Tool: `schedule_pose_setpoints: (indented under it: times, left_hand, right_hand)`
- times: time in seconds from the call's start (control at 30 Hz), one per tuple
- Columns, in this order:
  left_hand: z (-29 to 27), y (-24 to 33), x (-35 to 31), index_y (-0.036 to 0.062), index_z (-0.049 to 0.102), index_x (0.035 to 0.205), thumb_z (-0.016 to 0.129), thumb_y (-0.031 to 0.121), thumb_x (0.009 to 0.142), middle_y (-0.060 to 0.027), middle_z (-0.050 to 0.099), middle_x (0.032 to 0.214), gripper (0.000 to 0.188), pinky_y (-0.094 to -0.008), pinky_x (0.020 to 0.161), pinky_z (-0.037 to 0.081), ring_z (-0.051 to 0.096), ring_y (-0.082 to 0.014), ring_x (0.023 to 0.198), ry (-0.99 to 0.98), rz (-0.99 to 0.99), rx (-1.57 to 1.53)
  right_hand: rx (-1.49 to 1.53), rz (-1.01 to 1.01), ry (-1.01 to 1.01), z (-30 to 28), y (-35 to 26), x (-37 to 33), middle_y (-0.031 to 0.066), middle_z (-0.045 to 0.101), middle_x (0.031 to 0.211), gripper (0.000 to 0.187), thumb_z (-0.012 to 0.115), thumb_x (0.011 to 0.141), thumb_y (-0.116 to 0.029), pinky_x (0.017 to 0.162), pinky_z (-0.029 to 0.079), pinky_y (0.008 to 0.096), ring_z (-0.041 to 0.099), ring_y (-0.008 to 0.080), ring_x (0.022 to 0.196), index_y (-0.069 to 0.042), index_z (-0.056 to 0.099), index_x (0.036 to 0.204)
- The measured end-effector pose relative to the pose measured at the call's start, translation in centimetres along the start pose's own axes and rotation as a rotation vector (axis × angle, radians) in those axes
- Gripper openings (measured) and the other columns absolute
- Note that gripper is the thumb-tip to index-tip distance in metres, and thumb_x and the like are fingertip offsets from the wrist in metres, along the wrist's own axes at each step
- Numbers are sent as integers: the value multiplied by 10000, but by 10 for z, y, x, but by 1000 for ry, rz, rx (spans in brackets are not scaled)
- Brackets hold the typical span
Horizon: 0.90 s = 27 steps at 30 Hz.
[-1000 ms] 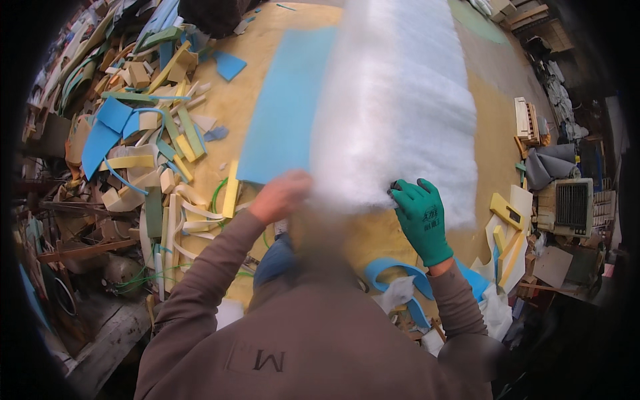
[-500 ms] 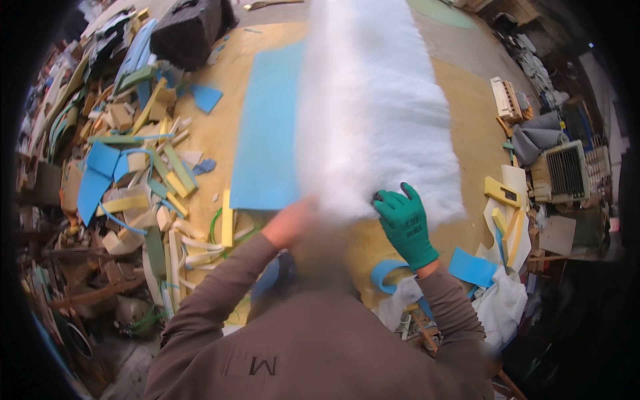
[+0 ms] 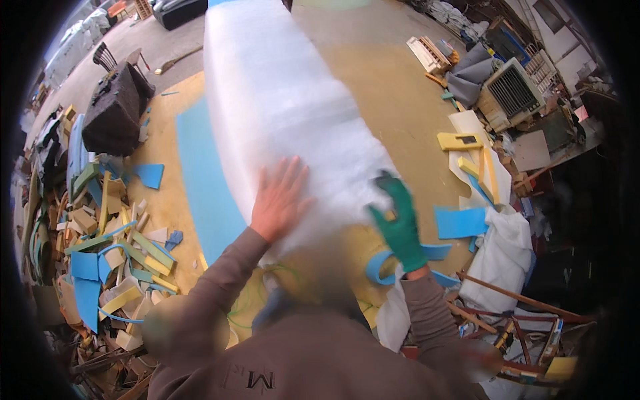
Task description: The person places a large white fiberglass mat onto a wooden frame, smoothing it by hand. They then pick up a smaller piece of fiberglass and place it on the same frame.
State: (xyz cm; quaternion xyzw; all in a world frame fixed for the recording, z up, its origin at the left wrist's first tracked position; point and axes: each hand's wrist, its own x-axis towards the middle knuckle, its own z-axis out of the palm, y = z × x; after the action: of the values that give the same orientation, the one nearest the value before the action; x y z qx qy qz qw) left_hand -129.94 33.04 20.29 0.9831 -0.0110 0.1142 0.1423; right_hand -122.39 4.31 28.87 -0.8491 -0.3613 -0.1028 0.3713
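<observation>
A long strip of white fluffy batting [image 3: 267,87] stretches away from me over a blue foam sheet [image 3: 203,180], which shows along its left side. Bare and with fingers spread, my left hand [image 3: 280,200] lies flat on the near part of the batting. My right hand [image 3: 398,227] wears a green glove with dark fingertips. Its thumb and fingers are apart at the batting's near right edge, with nothing visible between them; motion blurs it a little. Both lie above a tan work surface [image 3: 380,87].
Foam offcuts [image 3: 127,267] are heaped along the left, near a dark covered block [image 3: 119,110]. At right are a yellow foam piece [image 3: 460,141], a blue piece [image 3: 460,222], white cloth [image 3: 497,260] and a boxy grilled unit [image 3: 512,93]. A curled blue strip [image 3: 377,268] lies near my right wrist.
My left hand has moved from the batting's near left edge onto its top and spread flat. My right hand has opened off the near edge. The whole view has turned, so the batting now slants left.
</observation>
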Motion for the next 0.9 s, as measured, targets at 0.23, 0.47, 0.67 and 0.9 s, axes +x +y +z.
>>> schedule_pose_setpoints:
  times: [0.23, 0.47, 0.67, 0.9]
  left_hand:
    - [-10, 26, 10, 85, 436, 1661, 502, 575, 1102, -181, 270, 1796, 746, -641, 1333, 133, 179, -406, 1677, -119, 173, 70]
    - [-36, 7, 72, 52, 523, 1606, 604, 252, 1108, -218, 442, 1706, 542, -499, 1339, 242, 314, -398, 1635, 63, -74, -250]
    - [63, 24, 239, 188, 286, 1752, 383, 655, 1129, -107, 199, 1838, 784, -663, 1320, 88, 130, -337, 1702, -1, -632, 285]
    - [125, -22, 261, 173, 394, 1714, 480, 620, 1114, -131, 271, 1815, 753, -587, 1339, 130, 192, -341, 1688, 18, -486, 354]
  right_hand:
    - [315, 660, -70, 16, 175, 0, 130, 736, 1268, 457, 813, 1001, -274, 939, 563, 393, 704, 247, 1113, 8, 688, 1339]
    - [450, 378, -167, 19, 203, -31, 50, 700, 979, 328, 791, 1014, -287, 871, 541, 372, 660, 190, 974, -12, 732, 1184]
    - [808, 434, -580, -34, 231, -37, 196, 732, 1306, 392, 682, 1086, -323, 1058, 541, 452, 687, 322, 1256, -31, 725, 1344]
    - [628, 609, -227, -106, 428, -212, 154, 747, 1262, 366, 678, 1078, -320, 992, 552, 424, 711, 304, 1165, -26, 726, 1292]
